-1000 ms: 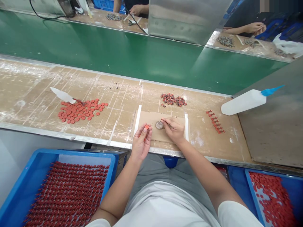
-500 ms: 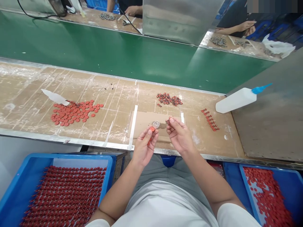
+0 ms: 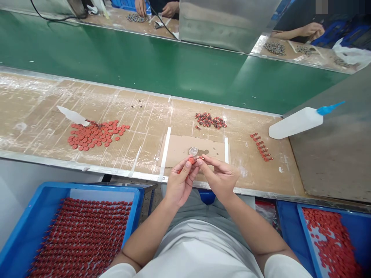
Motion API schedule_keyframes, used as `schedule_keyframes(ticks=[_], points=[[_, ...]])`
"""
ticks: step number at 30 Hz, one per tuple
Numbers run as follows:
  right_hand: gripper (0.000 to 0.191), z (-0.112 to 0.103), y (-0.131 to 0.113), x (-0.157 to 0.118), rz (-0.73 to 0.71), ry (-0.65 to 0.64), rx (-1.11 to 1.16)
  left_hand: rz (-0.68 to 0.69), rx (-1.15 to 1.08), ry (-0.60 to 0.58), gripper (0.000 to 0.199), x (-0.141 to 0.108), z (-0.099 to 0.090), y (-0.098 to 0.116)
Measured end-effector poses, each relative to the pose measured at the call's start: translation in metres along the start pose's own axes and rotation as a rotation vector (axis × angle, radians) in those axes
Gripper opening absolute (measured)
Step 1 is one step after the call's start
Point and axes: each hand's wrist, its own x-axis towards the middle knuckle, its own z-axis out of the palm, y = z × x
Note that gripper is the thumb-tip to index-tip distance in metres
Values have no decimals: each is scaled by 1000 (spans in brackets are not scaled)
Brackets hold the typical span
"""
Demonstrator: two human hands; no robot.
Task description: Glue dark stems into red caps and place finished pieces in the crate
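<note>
This is a factory assembly line: a long green conveyor belt (image 3: 116,65) runs beside a cardboard-lined workbench (image 3: 34,112), with a stainless steel divider panel (image 3: 226,23) standing between stations. A blue plastic crate (image 3: 101,186) holds rows of small red parts (image 3: 81,235), and a co-worker's hand (image 3: 171,5) is at a matching bench across the belt.

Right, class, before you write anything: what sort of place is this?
Most likely a factory assembly line for small parts: a green conveyor belt runs along the bench, blue trays hold many matching red parts, and a co-worker's hands work across the belt.
</note>
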Motion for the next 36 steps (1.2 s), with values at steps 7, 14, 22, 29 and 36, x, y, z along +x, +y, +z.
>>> schedule_keyframes(ticks=[7, 14, 22, 29, 36], points=[[26, -2, 6, 0, -63, -17, -5, 9, 0, 2, 15, 1, 0, -1], [24, 1, 8, 1, -87, -33, -59, 24, -5, 18, 18, 4, -4, -1], [22, 4, 6, 2, -128, -66, -135, 21, -16, 53, 22, 6, -8, 0], [23, 5, 7, 2, -135, -62, -120, 31, 5, 53, 23, 6, -10, 1], [20, 4, 5, 3, -151, -68, -127, 52, 68, 60, 27, 5, -8, 4]])
